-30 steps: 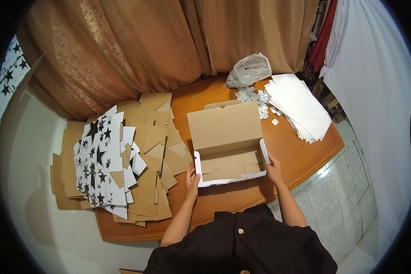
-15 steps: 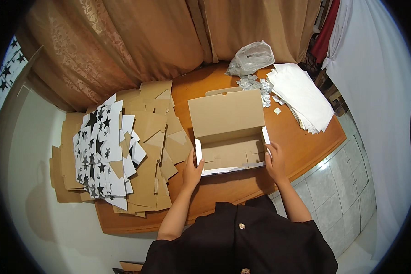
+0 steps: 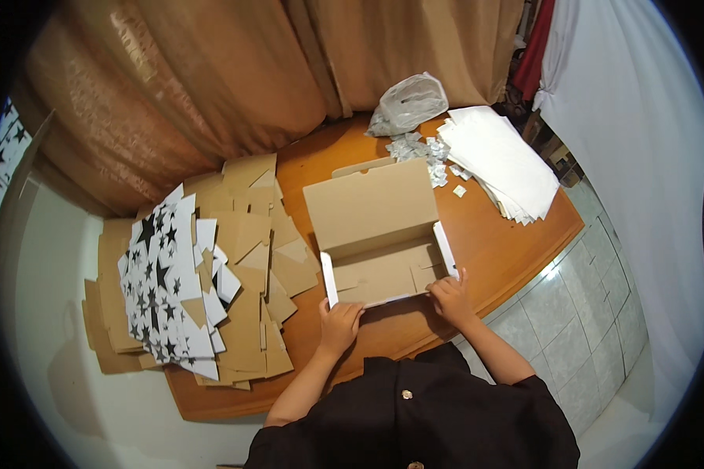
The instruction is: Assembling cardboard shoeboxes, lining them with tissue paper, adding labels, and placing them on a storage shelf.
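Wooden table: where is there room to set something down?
Bare table shows right of the open box, nearer than the white sheets, and behind the box, between flattened cardboard and plastic bag. Crowded: the left side, under cardboard, and the far right, with bag, small packets and sheets.

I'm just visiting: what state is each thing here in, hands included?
Cardboard box: open, lid raised, nothing visible inside.
Left hand: fingers bent, at the box's near left corner.
Right hand: fingers curled, at its near right corner.
Brown cardboard pieces: flat, piled loosely.
Star-patterned pieces: flat, overlapping.
Plastic bag: crumpled.
Small packets: loose, heaped.
White sheets: stacked unevenly.
Brown curtain: hanging in folds.
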`<state>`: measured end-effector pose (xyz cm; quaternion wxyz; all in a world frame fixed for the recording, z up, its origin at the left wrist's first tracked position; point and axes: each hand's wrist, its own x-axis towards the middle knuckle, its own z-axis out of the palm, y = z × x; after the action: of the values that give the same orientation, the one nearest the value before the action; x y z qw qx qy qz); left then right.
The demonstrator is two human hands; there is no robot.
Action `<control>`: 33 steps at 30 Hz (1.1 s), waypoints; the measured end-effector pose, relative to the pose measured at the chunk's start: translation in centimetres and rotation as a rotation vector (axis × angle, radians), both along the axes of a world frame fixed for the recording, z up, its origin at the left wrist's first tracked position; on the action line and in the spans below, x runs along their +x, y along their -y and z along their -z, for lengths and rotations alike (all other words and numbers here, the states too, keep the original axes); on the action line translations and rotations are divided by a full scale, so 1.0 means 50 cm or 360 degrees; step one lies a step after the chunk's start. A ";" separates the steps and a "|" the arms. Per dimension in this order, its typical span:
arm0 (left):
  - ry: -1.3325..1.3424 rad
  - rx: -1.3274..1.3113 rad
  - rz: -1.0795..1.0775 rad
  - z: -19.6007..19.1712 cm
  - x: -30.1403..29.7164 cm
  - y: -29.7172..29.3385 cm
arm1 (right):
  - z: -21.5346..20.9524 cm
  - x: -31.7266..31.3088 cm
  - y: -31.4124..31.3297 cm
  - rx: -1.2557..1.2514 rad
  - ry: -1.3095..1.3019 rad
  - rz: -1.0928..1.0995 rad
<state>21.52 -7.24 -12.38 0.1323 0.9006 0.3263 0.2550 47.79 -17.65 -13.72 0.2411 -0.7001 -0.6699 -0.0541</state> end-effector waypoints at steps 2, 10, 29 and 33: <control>-0.0029 0.0001 0.0024 0.006 -0.002 -0.003 | -0.001 0.010 -0.002 -0.0068 0.0042 -0.0025; -0.0018 0.0041 -0.0265 -0.088 0.057 0.019 | -0.069 0.085 -0.001 0.0072 -0.0241 -0.0109; 0.0379 0.0193 -0.0722 -0.117 0.294 0.038 | 0.014 0.551 -0.265 -0.0246 0.0039 0.0525; 0.0412 0.0181 -0.0616 -0.140 0.347 0.004 | 0.015 0.568 -0.274 0.0250 0.0171 0.0682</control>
<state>38.85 -7.45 -5.36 0.0707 0.7870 0.4583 0.4069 76.17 -3.95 -14.46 0.2418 -0.8016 -0.5116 -0.1931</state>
